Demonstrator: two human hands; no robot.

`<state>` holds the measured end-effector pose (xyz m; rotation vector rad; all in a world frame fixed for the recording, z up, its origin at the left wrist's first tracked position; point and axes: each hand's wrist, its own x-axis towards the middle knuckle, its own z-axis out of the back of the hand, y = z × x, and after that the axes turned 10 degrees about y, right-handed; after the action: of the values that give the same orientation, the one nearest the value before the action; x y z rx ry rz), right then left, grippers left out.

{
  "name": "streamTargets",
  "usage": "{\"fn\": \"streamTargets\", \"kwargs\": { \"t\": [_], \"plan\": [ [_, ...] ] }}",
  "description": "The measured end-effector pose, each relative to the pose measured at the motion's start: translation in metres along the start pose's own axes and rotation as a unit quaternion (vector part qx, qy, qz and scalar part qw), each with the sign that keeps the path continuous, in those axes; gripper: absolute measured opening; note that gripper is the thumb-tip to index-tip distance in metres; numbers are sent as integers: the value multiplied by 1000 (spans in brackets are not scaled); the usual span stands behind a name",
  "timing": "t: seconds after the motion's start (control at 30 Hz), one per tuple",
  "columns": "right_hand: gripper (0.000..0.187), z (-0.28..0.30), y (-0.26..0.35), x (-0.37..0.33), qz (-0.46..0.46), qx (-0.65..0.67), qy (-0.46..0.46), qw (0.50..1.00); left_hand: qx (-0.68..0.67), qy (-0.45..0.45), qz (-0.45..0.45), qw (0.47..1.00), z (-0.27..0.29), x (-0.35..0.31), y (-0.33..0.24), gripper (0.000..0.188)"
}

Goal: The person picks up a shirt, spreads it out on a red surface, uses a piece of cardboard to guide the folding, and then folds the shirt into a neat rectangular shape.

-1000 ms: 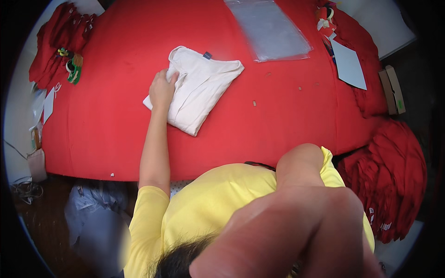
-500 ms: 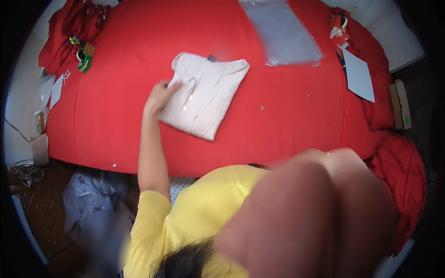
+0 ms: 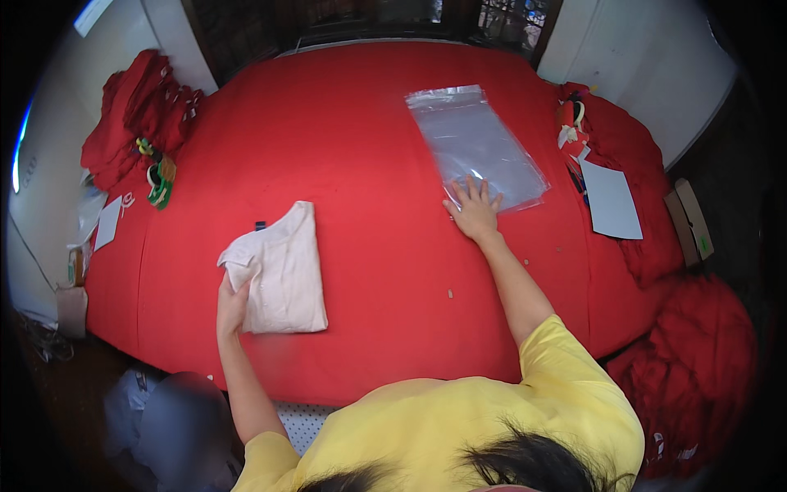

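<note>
A folded cream-coloured shirt point(image 3: 288, 283) lies on the red cloth-covered table, left of the middle, with a small dark label at its neckline. My left hand point(image 3: 233, 303) grips the shirt's left edge, thumb on top, and the cloth is bunched a little there. To the right and farther off is a flat stack of transparent plastic bags point(image 3: 479, 139). On its near end rests my right hand point(image 3: 475, 211), palm down with the fingers spread.
Crumpled red fabric point(image 3: 143, 111) is heaped at the far left, beside a green tape dispenser point(image 3: 161, 182). White sheets lie at both sides, the larger sheet point(image 3: 611, 201) on the right. A cardboard box point(image 3: 689, 221) stands beyond the right edge. More red fabric point(image 3: 689, 369) hangs at the near right.
My right hand, a large blur close to the camera before, now lies on the plastic bags. With my left hand on it, the shirt has moved left and turned. The view takes in more of the far side.
</note>
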<state>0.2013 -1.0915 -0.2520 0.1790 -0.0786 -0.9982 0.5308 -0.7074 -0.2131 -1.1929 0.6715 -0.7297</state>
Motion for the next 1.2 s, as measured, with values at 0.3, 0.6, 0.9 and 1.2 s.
{"fn": "streamTargets", "kwargs": {
  "t": [0.3, 0.6, 0.9, 1.2],
  "plan": [
    [47, -11, -2, 45, -23, 13, -36, 999, 21, -73, 26, 997, -11, 5, 14, 48],
    [78, 51, -124, 69, -231, 105, -156, 955, 19, -100, 28, 994, -9, 0, 22, 46],
    [85, 2, -115, 100, -273, 42, -70, 958, 33, -99, 27, 994, -9, 0, 20, 44],
    [60, 40, -282, 45, -357, -138, -165, 909, 26, -139, -21, 990, -12, 6, 32, 36]
  ]
}}
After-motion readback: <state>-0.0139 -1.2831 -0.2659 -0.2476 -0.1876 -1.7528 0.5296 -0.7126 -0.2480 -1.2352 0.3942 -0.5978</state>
